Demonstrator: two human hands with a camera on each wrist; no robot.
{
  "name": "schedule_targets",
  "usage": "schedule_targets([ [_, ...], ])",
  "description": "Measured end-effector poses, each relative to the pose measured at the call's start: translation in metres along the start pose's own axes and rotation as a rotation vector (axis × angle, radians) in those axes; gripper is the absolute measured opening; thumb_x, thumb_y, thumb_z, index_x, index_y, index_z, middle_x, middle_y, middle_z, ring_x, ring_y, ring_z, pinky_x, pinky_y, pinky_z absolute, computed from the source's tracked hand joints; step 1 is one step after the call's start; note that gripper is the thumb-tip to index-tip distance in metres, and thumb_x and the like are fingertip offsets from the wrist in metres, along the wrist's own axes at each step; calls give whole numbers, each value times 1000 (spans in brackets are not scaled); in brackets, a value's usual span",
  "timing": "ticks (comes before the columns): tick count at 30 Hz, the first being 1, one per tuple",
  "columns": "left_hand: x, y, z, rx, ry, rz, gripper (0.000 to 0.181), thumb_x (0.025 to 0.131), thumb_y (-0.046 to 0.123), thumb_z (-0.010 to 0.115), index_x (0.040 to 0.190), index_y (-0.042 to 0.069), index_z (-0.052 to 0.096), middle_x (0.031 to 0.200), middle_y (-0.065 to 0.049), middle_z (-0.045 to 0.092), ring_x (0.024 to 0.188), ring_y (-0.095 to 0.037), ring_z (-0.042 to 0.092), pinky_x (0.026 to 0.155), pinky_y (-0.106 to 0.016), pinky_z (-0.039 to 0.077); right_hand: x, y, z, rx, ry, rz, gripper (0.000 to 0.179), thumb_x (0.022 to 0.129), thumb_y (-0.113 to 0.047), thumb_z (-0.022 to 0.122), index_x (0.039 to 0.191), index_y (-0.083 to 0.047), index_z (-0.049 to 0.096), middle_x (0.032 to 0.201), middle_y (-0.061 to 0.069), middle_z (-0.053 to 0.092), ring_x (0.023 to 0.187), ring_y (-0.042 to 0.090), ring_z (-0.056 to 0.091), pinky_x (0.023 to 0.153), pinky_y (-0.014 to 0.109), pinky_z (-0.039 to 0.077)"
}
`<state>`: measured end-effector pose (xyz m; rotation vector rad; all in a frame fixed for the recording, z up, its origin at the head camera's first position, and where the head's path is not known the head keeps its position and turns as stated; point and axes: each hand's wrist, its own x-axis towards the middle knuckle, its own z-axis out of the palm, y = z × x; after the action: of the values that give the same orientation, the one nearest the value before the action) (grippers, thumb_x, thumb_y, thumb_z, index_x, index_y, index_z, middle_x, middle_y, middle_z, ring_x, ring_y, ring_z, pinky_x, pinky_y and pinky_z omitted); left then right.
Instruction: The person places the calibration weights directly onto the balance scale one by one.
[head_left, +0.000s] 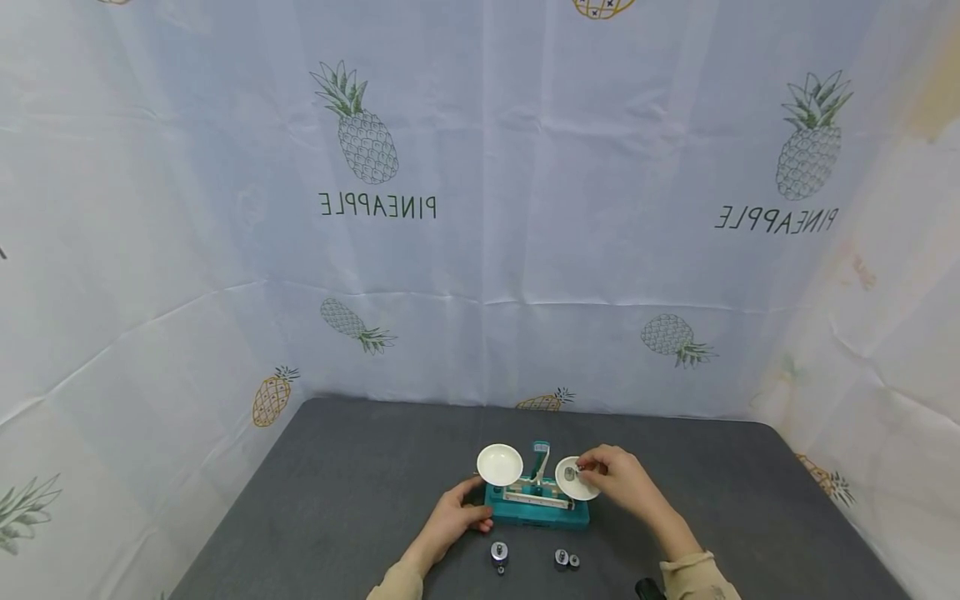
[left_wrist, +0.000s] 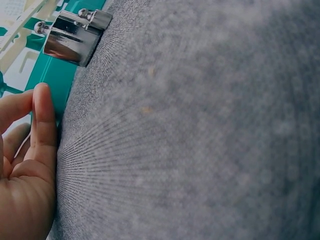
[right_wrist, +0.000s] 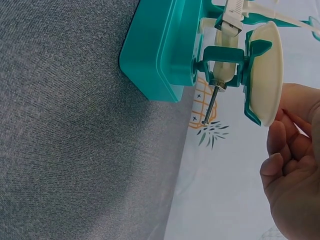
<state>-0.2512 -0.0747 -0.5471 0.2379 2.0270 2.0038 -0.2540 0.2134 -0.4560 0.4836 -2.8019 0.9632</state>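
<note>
A teal balance scale (head_left: 536,512) stands on the dark table, with a white left pan (head_left: 499,464) and a white right pan (head_left: 588,492). The left pan holds nothing and sits higher in the head view. My left hand (head_left: 452,518) grips the left end of the teal base, fingertips against its side. Over the right pan, my right hand (head_left: 618,477) pinches a small metal weight (head_left: 581,467), mostly hidden by the fingers. Another metal weight (head_left: 570,473) rests in that pan. From the right wrist view, the pan's edge (right_wrist: 272,75) hides my fingertips.
In front of the scale stand a large metal weight (head_left: 499,552) with a tiny one (head_left: 501,570) beside it, and two more weights (head_left: 561,558) to the right. A black object (head_left: 648,589) lies near my right sleeve. Pineapple-print cloth (head_left: 517,350) hangs behind the table.
</note>
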Motion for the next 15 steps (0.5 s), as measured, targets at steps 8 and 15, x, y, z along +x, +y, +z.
schedule_targets([
  [8, -1, 0, -1, 0, -1, 1, 66, 83, 5, 63, 138, -12, 31, 83, -9, 66, 63, -8, 63, 63, -26, 57, 1, -1, 2, -26, 3, 0, 11, 80, -12, 69, 91, -13, 71, 79, -5, 60, 69, 4, 43, 55, 18, 41],
  [15, 1, -1, -1, 4, -4, -3, 66, 83, 5, 63, 138, -12, 31, 89, -11, 65, 64, -7, 63, 63, -26, 58, 0, 0, 1, -29, 9, 9, 12, 80, -9, 69, 92, -12, 71, 79, -5, 60, 70, 5, 43, 54, 19, 40],
])
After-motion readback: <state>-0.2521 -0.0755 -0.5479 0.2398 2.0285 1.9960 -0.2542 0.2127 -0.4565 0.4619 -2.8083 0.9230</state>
